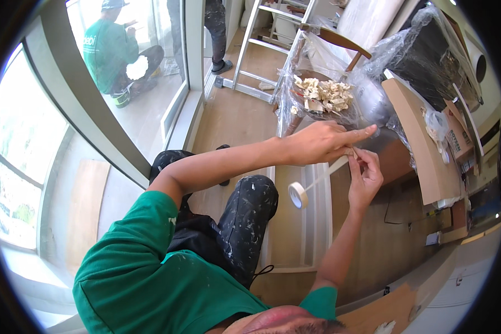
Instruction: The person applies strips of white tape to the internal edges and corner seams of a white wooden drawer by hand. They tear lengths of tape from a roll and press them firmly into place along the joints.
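In the head view, the left hand [320, 143] has its forefinger stretched out to the person's right, with its thumb side close against the right fingertips; I cannot tell whether it grips the tape too. The right hand [364, 177], just below it, pinches the end of a tape strip [324, 175] between thumb and finger. From there the strip runs down and left to the tape roll [298, 195], which hangs below the left hand. Under the roll is a pale rectangular panel [323, 234]; left of the roll is a paint-spotted knee [250, 206]. Beyond the left hand, a plastic-wrapped chair [339, 42] bears a heap of crumpled cream scraps [325, 93], and farther off stands a ladder [247, 47]. Right of the right hand leans a cardboard sheet [420, 145]. Well to the left hand's upper left are 2 people, 1 crouching in green [108, 53], 1 standing in dark trousers [215, 28].
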The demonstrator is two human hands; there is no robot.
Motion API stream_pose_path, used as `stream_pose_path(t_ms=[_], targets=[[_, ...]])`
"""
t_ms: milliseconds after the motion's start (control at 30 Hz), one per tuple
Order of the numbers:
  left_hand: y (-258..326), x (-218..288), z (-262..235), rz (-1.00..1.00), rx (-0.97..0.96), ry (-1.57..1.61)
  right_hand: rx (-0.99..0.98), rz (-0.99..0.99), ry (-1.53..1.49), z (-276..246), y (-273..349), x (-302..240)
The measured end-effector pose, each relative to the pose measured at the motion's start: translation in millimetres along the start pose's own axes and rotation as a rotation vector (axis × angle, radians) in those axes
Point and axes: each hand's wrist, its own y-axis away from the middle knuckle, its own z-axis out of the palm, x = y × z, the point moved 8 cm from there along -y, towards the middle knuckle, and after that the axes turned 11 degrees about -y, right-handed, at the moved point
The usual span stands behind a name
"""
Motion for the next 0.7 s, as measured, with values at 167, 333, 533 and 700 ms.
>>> stream_pose_path(t_ms=[167, 333, 533, 700], targets=[[12, 6, 4, -0.092, -0.051, 0.164, -0.001, -0.06, 0.124, -6, 13, -13], [47, -7, 29, -0.403, -0.036, 0.348, 0.042, -0.086, 0.262, -18, 20, -49], [158, 25, 116, -0.759, -0.101, 0.648, 0.007, -0.192, 0.284, -15, 13, -89], [179, 48, 130, -0.833, 0.075, 0.491, 0.005, -0.252, 0.382, -8, -4, -102]])
